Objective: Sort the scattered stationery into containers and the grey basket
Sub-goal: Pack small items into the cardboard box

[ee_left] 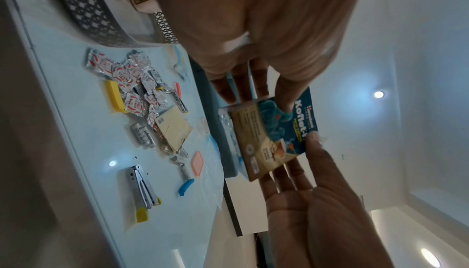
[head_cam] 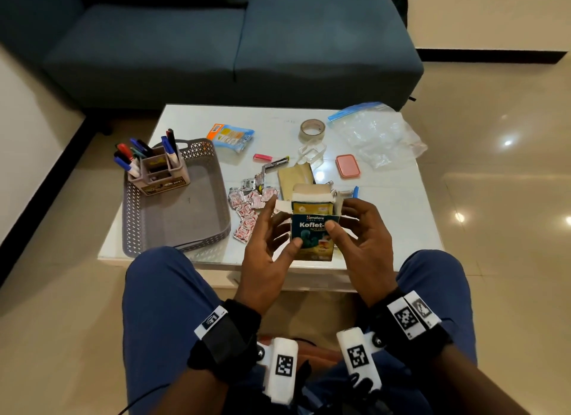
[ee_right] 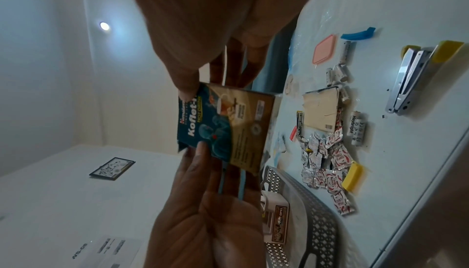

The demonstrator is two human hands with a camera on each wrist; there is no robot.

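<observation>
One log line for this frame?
both hands hold Koflet box | flaps open | above table edge | grey basket holds pen organiser only

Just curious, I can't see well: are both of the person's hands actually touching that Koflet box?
Touching. In the head view, the left hand and right hand both press thumbs on the Koflet box front.

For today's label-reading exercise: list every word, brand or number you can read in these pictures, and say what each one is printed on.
"Himalaya", "Koflet-": carton held in both hands.
"Heybright": batteries on the table.
"CHILLI FLAKES": red-and-silver sachets.
"OPEL": pen holder in the grey basket.
Carton's small print, blue snack packet and floor paper: too blurred or small to read.
</observation>
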